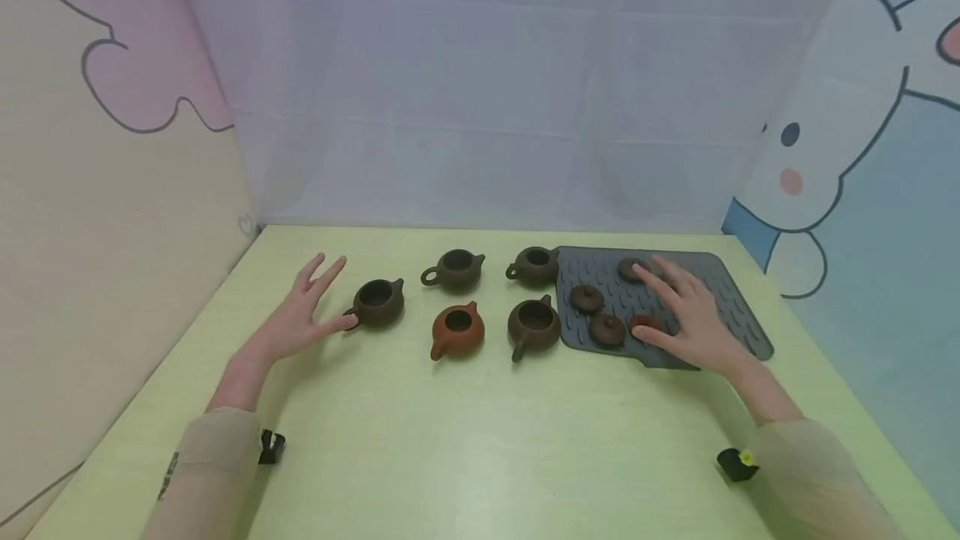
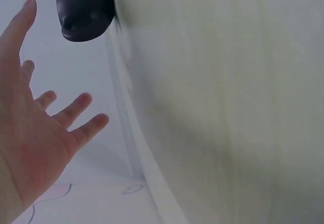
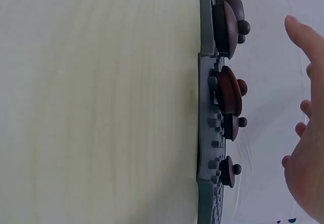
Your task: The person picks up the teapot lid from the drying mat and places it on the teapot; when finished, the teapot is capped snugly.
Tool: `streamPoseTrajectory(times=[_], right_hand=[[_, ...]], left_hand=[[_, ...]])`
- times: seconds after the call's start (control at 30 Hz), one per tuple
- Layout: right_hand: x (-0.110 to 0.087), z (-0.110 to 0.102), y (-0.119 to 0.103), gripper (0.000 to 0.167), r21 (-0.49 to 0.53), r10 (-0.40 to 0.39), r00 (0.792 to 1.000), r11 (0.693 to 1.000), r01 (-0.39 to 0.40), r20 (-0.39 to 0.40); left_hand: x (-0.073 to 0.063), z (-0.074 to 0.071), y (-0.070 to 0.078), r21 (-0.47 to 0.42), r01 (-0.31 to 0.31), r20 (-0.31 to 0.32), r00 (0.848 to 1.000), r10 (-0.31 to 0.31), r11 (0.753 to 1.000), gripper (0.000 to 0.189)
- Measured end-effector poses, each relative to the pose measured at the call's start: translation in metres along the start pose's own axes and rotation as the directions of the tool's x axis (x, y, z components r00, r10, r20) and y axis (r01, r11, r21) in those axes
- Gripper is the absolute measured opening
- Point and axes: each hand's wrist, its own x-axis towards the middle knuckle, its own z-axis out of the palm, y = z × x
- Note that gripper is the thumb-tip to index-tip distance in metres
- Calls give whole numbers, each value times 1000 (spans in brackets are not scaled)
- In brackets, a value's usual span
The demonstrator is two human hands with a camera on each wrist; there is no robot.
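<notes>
In the head view, my left hand (image 1: 296,319) is spread with its thumb near the handle of a dark lidless teapot (image 1: 378,304); the left wrist view shows a gap between hand and teapot (image 2: 85,11). My right hand (image 1: 697,323), fingers spread, hovers above a grey mat (image 1: 735,315) bearing teapot lids. Under its thumb lies a reddish lid (image 1: 644,325), apart from the hand in the right wrist view. Dark lids (image 1: 587,298) sit around it, and another dark lid (image 1: 632,270) is partly behind the fingertips. Neither hand holds anything.
Right of the left hand stand more lidless teapots: a reddish teapot (image 1: 459,332), a dark teapot (image 1: 534,326) in front, and two dark teapots behind, one (image 1: 456,271) mid-table, the other (image 1: 536,266) at the mat's edge. A pale curtain (image 1: 480,107) hangs behind the table.
</notes>
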Motion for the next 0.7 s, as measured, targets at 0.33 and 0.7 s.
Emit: streamPoseTrajectory(times=[0.33,0.7], right_hand=[[3,14,2,82,175,-12,999,985,4,50],[4,19,-1,63,218,16,993,975,-41,118]], left_hand=[[4,4,0,-179,7,93,996,9,984,90],[5,6,-5,-238,44,168,986,-4,970,78]])
